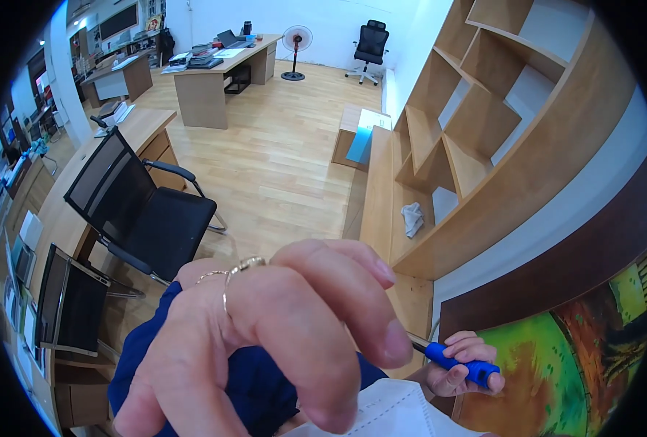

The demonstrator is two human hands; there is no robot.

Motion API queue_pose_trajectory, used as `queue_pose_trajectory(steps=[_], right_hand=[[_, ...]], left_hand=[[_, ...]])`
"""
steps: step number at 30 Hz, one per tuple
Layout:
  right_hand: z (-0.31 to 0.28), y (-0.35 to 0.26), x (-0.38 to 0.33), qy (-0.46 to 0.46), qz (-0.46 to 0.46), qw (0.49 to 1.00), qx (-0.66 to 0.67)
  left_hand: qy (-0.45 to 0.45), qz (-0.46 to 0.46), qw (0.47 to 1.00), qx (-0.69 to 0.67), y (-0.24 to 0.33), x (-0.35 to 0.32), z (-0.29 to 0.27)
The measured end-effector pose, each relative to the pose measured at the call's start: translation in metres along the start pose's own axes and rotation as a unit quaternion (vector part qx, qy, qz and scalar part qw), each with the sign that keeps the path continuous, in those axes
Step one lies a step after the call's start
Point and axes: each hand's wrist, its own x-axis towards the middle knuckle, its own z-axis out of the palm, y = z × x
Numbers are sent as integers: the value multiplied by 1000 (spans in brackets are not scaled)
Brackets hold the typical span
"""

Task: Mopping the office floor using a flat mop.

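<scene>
Single head-worn fisheye, downward over the office floor [279,160] (hands very close).

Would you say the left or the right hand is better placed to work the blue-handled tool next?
The right hand, probably: it already grips the blue-handled tool. The left hand is raised close to the camera, fingers curled, holding nothing visible.

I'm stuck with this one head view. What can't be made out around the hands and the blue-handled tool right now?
- Tip of the blue-handled tool: hidden behind the left hand, head view.
- Right hand: only its fingers show; the white mask covers the rest.
- Left hand's palm side: faces away, so anything it holds is unseen.
- Colourful painting: cut off by the lens rim.
- Desk items at far left: too small and bent.
</scene>
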Motion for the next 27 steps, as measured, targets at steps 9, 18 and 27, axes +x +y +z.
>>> queue_pose_trajectory(steps=[9, 18, 27], right_hand=[[-9, -4, -6, 13, 7, 1000, -3], [-5, -12, -9, 17, 10, 1000, -2], [1, -26, -11, 2, 10, 1000, -9]], left_hand=[[-316, 41, 947, -37, -14, 33, -41], [-257, 13, 966, -41, -2, 18, -31], [-140, 31, 990, -14, 5, -3, -21]])
